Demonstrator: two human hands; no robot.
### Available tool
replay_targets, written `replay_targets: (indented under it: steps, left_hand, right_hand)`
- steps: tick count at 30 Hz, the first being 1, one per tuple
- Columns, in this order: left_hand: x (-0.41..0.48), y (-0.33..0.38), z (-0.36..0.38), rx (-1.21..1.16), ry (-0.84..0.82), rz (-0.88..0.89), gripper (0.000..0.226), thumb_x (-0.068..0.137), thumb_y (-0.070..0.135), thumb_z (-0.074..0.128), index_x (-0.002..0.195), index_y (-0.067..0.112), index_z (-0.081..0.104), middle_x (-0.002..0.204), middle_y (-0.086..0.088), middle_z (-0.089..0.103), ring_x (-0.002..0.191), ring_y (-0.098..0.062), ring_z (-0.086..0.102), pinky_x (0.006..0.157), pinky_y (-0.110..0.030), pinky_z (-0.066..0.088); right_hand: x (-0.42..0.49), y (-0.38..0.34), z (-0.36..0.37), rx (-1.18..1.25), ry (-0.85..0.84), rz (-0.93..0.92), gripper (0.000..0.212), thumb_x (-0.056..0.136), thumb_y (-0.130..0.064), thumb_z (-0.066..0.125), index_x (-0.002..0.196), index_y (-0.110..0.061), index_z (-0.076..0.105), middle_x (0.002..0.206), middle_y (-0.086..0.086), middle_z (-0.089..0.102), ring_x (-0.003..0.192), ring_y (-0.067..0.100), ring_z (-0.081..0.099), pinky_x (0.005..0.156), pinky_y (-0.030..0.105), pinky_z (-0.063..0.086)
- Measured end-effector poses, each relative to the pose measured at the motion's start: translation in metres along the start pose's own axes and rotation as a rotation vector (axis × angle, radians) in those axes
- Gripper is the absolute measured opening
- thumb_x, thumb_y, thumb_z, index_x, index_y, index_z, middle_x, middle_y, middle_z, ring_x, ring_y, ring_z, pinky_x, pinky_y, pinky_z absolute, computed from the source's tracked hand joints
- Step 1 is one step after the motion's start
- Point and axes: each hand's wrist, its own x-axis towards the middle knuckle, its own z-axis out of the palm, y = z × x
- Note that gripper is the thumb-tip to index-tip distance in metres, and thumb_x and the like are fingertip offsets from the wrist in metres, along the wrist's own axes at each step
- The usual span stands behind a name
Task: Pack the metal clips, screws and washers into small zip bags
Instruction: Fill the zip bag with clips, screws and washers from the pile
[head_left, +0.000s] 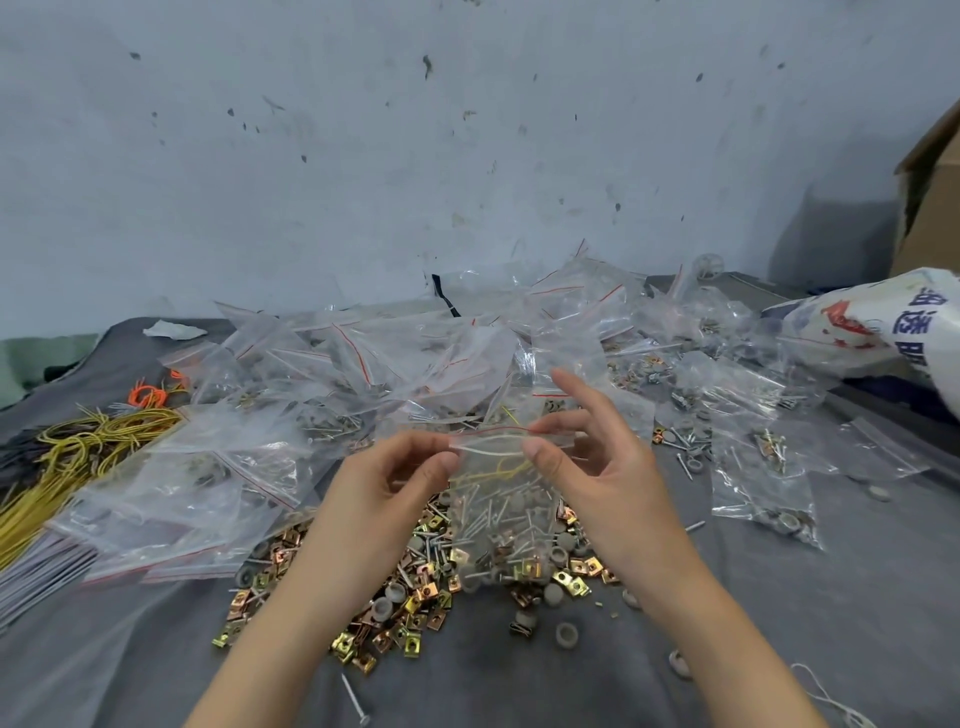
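Zip bag (508, 551), centre, held upright by its mouth between both hands, lower end over a pile of metal clips (415, 616); contact with the pile not discernible. Loaded with screws (488, 512), clips and round grey pieces, plus a yellow strand near the top. Left hand (384, 483): thumb and forefinger pinched on the left end of the red-lined zip strip. Right hand (597, 467): thumb and forefinger pinched on the strip just right of centre, remaining fingers spread and raised. Strip bowed between the two pinches; sealed or not, impossible to tell. Loose grey washers (566, 633) and a single screw scattered near the pile on the grey cloth-covered surface (779, 649). Behind: heap of filled bags (363, 358). Left: flat empty bags (171, 499), yellow wires (78, 452), orange ties (148, 396). Right: white printed sack (893, 322) and, behind it, a cardboard box (935, 208).
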Motion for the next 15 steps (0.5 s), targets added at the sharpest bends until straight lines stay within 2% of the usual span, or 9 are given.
replay_targets:
  steps: [3,7,8,11,12,15]
  left_hand:
    - [-0.001,-0.003,0.000,-0.001,0.014,0.001,0.008,0.090,0.024,0.067,0.087,0.029,0.073,0.086,0.009,0.074,0.079,-0.007,0.068,0.070,-0.014,0.050]
    - [-0.002,-0.001,0.001,-0.075,0.017,-0.007,0.006,0.089,0.027,0.068,0.088,0.027,0.073,0.085,0.007,0.074,0.078,-0.010,0.069,0.070,-0.014,0.051]
    - [-0.003,-0.001,0.002,-0.088,0.018,-0.005,0.005,0.088,0.027,0.068,0.089,0.027,0.073,0.085,0.006,0.074,0.078,-0.012,0.069,0.070,-0.016,0.052]
    - [-0.003,0.000,0.002,-0.089,0.011,0.011,0.006,0.088,0.030,0.067,0.089,0.027,0.073,0.082,0.005,0.073,0.077,-0.013,0.068,0.072,-0.021,0.053]
    - [-0.003,0.001,0.002,-0.089,0.003,0.017,0.009,0.087,0.032,0.066,0.089,0.027,0.073,0.082,0.005,0.073,0.077,-0.013,0.068,0.072,-0.021,0.053]
    - [-0.003,0.001,0.002,-0.091,-0.021,0.030,0.013,0.085,0.037,0.064,0.091,0.028,0.072,0.085,0.005,0.073,0.080,-0.014,0.068,0.072,-0.020,0.053]
  right_hand:
    - [0.000,-0.001,0.000,-0.009,0.009,-0.014,0.056,0.082,-0.043,0.076,0.133,-0.055,0.054,0.104,-0.014,0.070,0.081,0.001,0.064,0.073,0.018,0.052]
    - [-0.001,-0.003,0.000,-0.118,-0.008,-0.027,0.060,0.081,-0.062,0.074,0.135,-0.058,0.049,0.111,-0.021,0.065,0.101,0.008,0.065,0.086,0.034,0.056]
    - [-0.001,-0.004,0.000,-0.168,-0.021,-0.033,0.062,0.080,-0.066,0.072,0.136,-0.058,0.048,0.114,-0.023,0.063,0.105,0.007,0.063,0.088,0.034,0.055]
    - [-0.003,-0.009,0.000,-0.363,-0.040,-0.097,0.061,0.081,-0.071,0.062,0.138,-0.056,0.045,0.119,-0.029,0.054,0.117,-0.002,0.053,0.094,0.010,0.040]
    - [-0.003,-0.012,0.000,-0.457,-0.044,-0.129,0.063,0.083,-0.072,0.059,0.141,-0.053,0.044,0.122,-0.030,0.052,0.121,-0.004,0.047,0.097,0.008,0.035]
    - [-0.001,-0.025,0.003,-0.683,-0.103,-0.213,0.065,0.088,-0.069,0.054,0.147,-0.042,0.046,0.133,-0.023,0.050,0.131,0.002,0.036,0.109,0.024,0.031]
